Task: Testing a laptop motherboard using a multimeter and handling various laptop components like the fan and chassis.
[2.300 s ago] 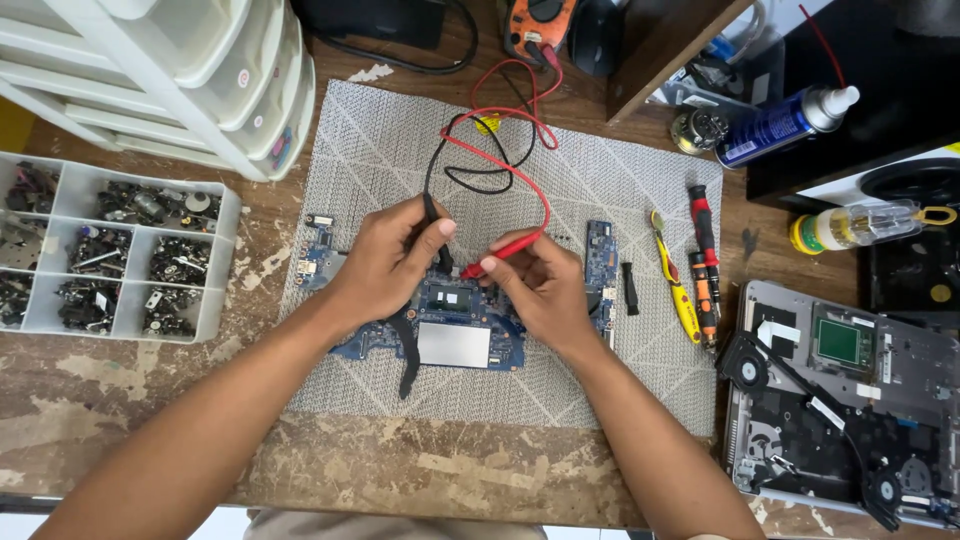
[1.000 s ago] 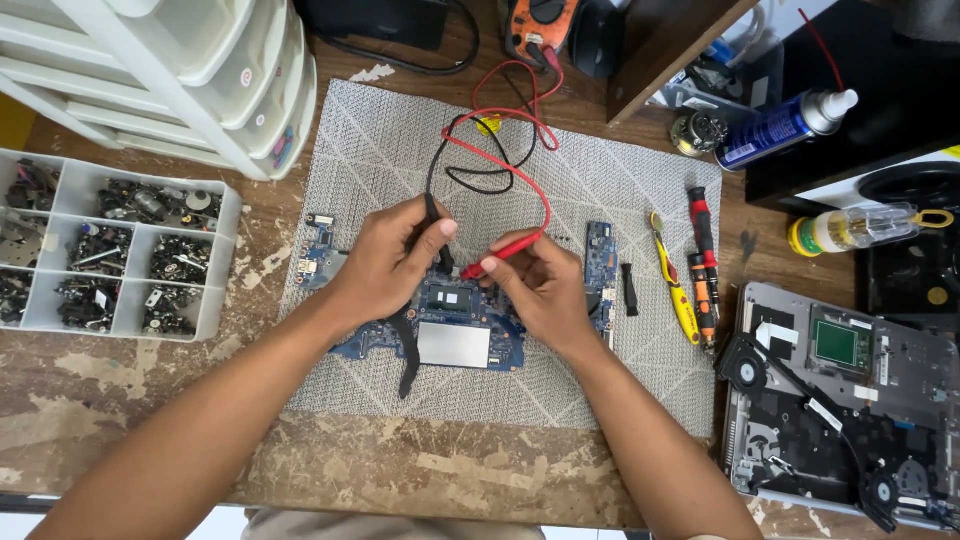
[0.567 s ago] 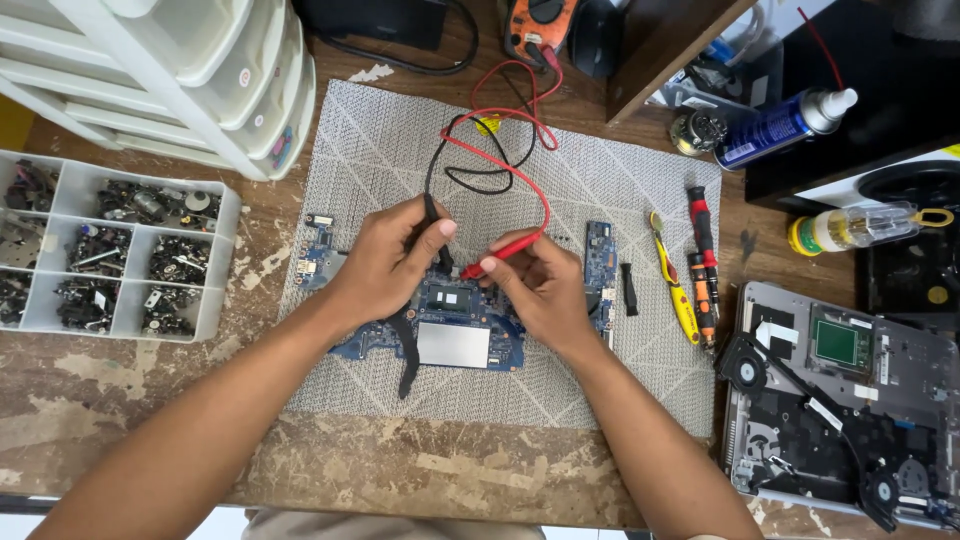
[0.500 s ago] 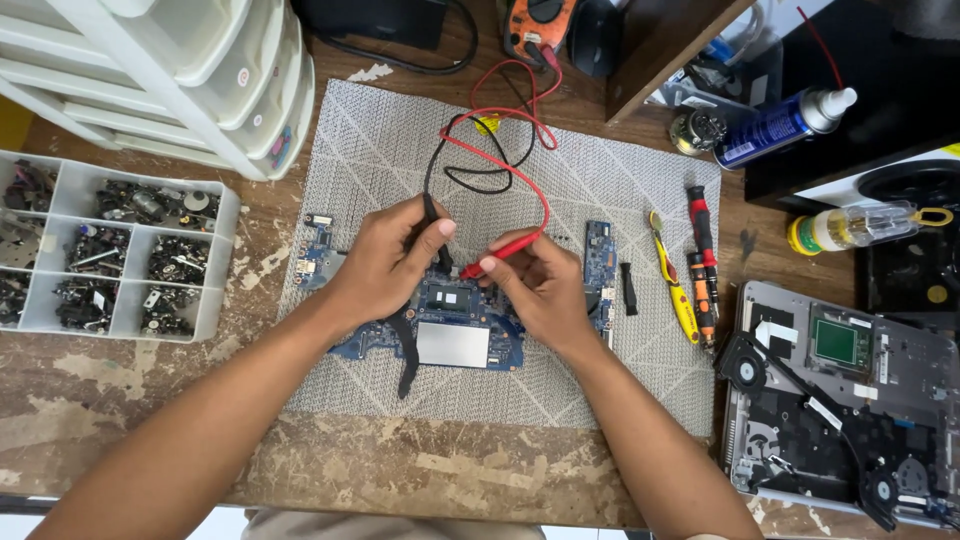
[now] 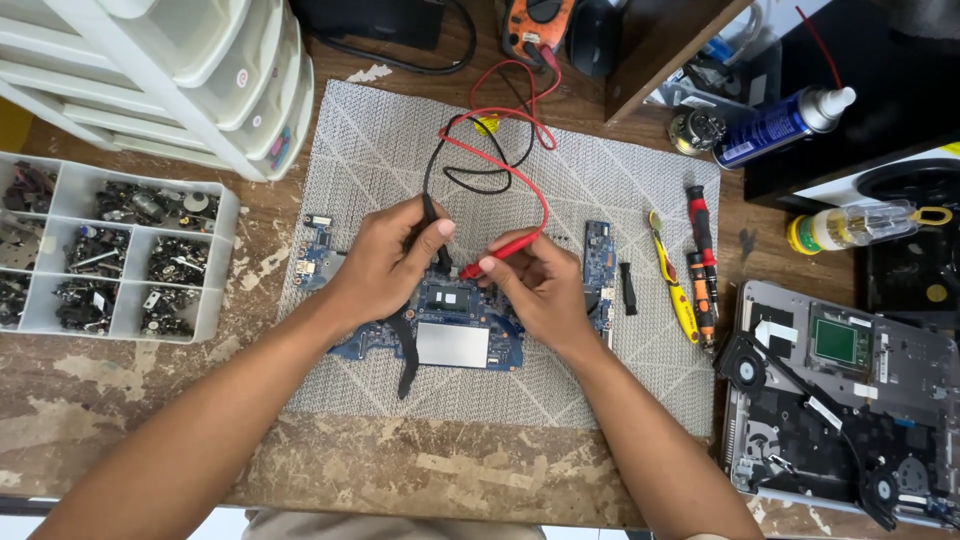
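A blue spray can [image 5: 775,127] with a white cap lies tilted at two o'clock, its printed label wrapped round the body. Just below it, at three o'clock, a small clear bottle [image 5: 848,226] with a yellow-green cap lies on its side. At eleven o'clock, round pale stickers [image 5: 243,78] sit on the white plastic drawers [image 5: 170,75]. No screens show.

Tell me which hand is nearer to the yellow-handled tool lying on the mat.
Right. The right hand rests on the circuit board, just left of the yellow-handled tool; the left hand is farther left, beyond the right one.
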